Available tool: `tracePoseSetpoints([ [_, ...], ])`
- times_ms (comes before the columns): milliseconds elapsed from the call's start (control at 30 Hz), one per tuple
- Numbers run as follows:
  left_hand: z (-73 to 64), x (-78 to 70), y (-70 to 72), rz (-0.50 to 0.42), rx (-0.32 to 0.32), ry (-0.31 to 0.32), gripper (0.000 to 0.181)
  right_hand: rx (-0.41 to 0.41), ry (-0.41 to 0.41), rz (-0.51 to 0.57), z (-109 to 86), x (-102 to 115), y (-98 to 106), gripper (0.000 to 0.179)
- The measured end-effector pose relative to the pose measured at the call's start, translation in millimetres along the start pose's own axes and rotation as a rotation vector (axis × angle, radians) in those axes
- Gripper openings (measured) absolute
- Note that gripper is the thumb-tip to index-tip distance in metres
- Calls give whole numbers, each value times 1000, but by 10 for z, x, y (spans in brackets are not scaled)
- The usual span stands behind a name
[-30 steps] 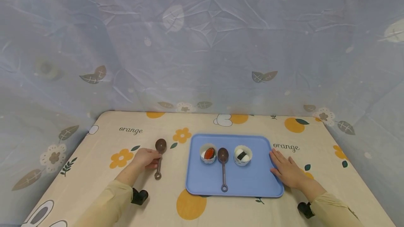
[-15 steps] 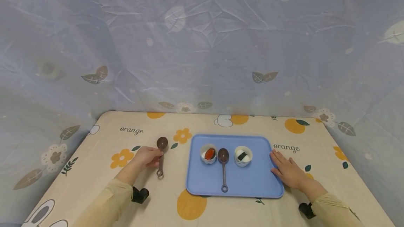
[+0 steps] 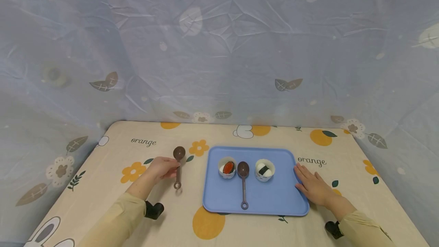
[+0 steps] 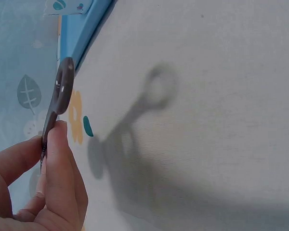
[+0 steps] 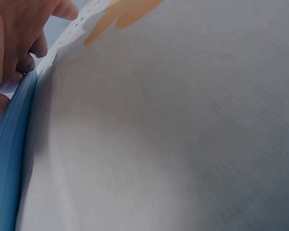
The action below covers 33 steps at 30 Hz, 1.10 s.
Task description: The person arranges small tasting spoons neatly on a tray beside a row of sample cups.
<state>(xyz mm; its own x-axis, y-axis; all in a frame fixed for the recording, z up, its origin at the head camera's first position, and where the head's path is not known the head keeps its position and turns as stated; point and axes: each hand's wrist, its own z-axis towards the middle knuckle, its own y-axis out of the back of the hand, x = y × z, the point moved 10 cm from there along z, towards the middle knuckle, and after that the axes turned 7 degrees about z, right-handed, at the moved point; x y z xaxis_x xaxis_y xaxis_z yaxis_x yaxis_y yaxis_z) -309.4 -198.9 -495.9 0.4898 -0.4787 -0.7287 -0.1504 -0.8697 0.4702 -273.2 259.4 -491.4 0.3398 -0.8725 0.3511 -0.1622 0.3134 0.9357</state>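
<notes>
My left hand (image 3: 162, 168) pinches a dark brown spoon (image 3: 179, 153) by its handle, left of the blue tray (image 3: 274, 203). In the left wrist view the ring end of the handle (image 4: 64, 86) stands above the cloth, its shadow lying apart from it. Straight fingers of my right hand (image 3: 313, 186) rest along the tray's right rim. A second brown spoon (image 3: 244, 170) lies on the tray, bowl toward the back. It sits between a white paper cup (image 3: 226, 175) holding a red-topped piece and another paper cup (image 3: 263, 177) holding a white rice ball with a black strip.
A cream cloth (image 3: 171, 220) printed with oranges, flowers and lettering covers the table. Behind and beside it hangs a grey-blue patterned curtain (image 3: 219, 68). Black wrist mounts (image 3: 154, 210) stick out below both sleeves.
My left hand and its spoon have moved slightly right and away from me, and the handle's ring end has risen off its shadow. The right hand and the tray have stayed put.
</notes>
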Motion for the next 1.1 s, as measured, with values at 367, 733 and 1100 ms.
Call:
tracePoseSetpoints([
  [367, -46, -135, -27, -30, 45, -36, 34, -2, -3, -5, 6, -11, -4, 57],
  [733, -96, -244, -62, -71, 79, -66, 35, -5, 9, 7, -7, 18, 10, 57],
  [1100, -132, -365, -104, -115, 131, -96, 33, 3, 2, 5, -11, 26, 20, 56],
])
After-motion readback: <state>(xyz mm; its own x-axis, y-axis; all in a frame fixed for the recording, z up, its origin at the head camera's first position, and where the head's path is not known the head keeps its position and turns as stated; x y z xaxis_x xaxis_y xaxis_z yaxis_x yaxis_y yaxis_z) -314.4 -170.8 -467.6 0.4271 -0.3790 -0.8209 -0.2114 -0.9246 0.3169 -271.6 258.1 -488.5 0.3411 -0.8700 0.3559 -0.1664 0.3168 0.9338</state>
